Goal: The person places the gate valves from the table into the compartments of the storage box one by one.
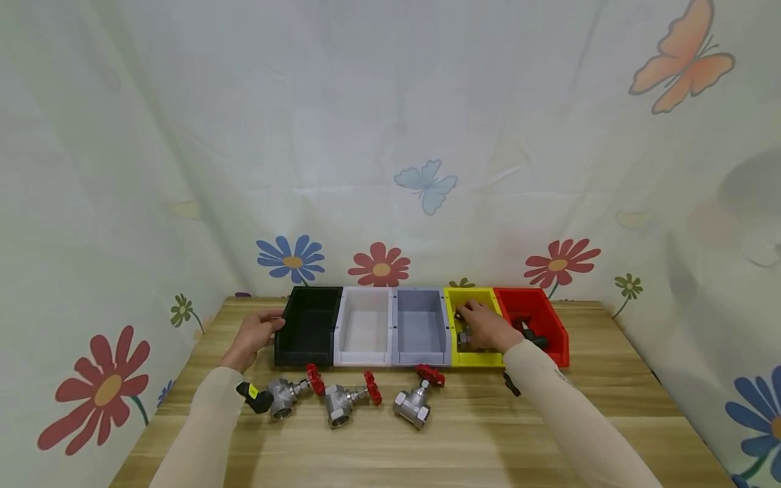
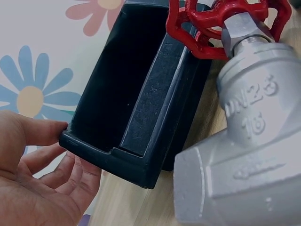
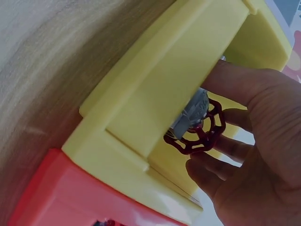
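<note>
Right grip [image 1: 488,327] reaches down into an open-topped yellow plastic bin [image 1: 478,359], its fingers half curled around a silver metal valve with a dark red handwheel [image 3: 196,113]; the thumb tip is hidden, so I cannot tell whether it has firm hold. Left grip [image 1: 256,333] pinches the near outer corner of an open-topped black plastic bin [image 1: 314,325], thumb on the rim and fingers below. Between the two grips, side by side, sit a white plastic bin [image 1: 365,329] and a grey plastic bin [image 1: 421,329]. Just right of the right grip is a red plastic bin [image 1: 560,346] with dark parts inside. Nearer the wearer than either grip, three silver metal valves with bright red handwheels, a left one [image 1: 285,398], a middle one [image 1: 339,404] and a right one [image 1: 413,406], lie on the wood-grain surface [image 1: 476,447].
</note>
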{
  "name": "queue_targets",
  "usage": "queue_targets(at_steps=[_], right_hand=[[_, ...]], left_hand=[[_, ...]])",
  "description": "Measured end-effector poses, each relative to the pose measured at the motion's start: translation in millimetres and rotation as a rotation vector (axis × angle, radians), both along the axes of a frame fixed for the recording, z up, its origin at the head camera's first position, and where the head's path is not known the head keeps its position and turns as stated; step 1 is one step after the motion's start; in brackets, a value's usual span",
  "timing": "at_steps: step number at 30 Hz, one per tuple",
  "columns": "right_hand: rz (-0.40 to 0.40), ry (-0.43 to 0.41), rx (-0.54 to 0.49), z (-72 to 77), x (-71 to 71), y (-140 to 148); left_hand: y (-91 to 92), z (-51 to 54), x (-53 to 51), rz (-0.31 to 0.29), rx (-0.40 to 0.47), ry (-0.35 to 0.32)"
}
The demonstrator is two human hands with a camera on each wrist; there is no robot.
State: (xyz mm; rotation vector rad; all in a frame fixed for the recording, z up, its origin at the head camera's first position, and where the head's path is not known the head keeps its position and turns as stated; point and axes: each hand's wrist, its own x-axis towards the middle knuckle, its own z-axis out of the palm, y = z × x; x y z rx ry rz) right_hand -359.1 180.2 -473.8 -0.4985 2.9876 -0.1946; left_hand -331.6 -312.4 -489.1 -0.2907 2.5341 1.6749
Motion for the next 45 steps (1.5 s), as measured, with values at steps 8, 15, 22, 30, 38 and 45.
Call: queue_targets(at_steps=[8, 15, 22, 30, 38, 45], right_hand=[[-0.016, 0.0, -0.03, 14.1, 9.2, 4], [-0.044, 0.009, -0.038, 27.7, 19.2, 7], [-0.017, 0.083, -0.012, 35.9, 28.2, 8], [0.044, 0.178, -0.02, 54.1, 46.9, 5], [0.08, 0.203, -0.043, 62.8, 65.9, -5], [0.161, 0.274, -0.047, 66.9, 82.0, -17]], left_hand=[[-0.2, -0.9, -0.1, 0.001, -0.002, 0.01], [-0.4, -1.8, -0.4, 0.009, -0.004, 0.008], [-0.1, -3.1, -0.7, 0.004, 0.002, 0.006], [0.4, -1.5, -0.4, 0.002, 0.0, 0.008], [0.3, -2.5, -1.3, 0.001, 0.0, 0.007], [-0.1, -2.4, -1.5, -0.008, -0.001, 0.011]])
